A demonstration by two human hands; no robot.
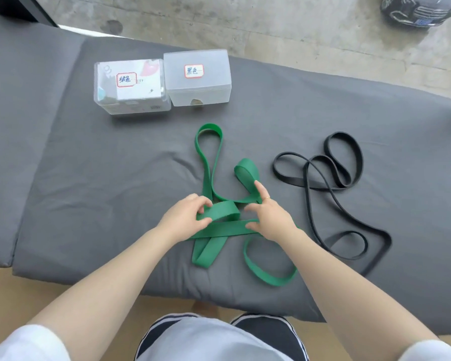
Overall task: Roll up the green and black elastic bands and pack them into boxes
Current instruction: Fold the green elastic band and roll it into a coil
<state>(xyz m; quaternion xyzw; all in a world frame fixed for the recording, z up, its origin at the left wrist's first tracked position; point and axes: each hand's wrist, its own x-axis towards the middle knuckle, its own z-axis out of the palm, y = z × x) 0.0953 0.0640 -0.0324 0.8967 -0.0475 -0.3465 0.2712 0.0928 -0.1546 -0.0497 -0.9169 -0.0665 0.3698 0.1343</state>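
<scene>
- the green elastic band [214, 162] lies in loose, crossing loops on the grey padded mat [89, 178], near its front edge; the black elastic band [331, 183] sprawls untouched to its right, apart from it
- the left hand [185, 217] pinches a fold of the green band between thumb and curled fingers; the right hand [268, 217] rests on the band just beside it, fingers spread, index finger stretched out along a strand; whether its thumb grips anything i cannot tell
- judged step: starting the roll; best to lay the strands flat and untwisted first, then start a tight core at the pinched fold and keep the edges lined up; a slack start will likely spring open
- the clear box with the green label [130, 84] and the frosted box with the black label [197, 76] stand touching at the back of the mat, lids on; a compact coil should fit more easily
</scene>
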